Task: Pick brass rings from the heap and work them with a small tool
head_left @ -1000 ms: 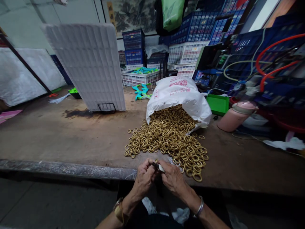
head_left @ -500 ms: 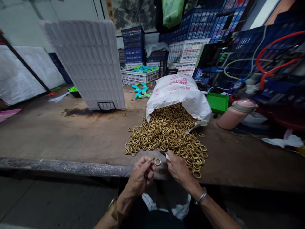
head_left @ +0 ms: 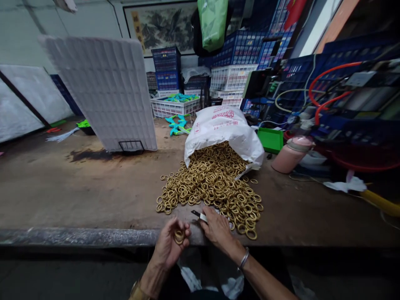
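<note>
At the near edge of the workbench my left hand (head_left: 170, 246) is curled round a brass ring (head_left: 179, 236), fingers closed on it. Just to its right my right hand (head_left: 218, 229) pinches a small dark-and-white blade tool (head_left: 199, 215) that points left. Right beyond my hands spreads a big pile of brass rings (head_left: 212, 187), spilling from the mouth of a white sack (head_left: 223, 127) with red print. My right fingers rest against the pile's near edge.
A white ribbed panel (head_left: 103, 91) leans upright on a black stand at the back left. A pink flask (head_left: 289, 154) and a green tray (head_left: 270, 139) sit right of the sack. Blue and white crates (head_left: 233, 77) and red hoses (head_left: 331, 89) crowd the back.
My hands came apart from working together at the tool. The left hand dropped back toward me with a ring. The right hand moved to the pile's edge with the blade tool.
</note>
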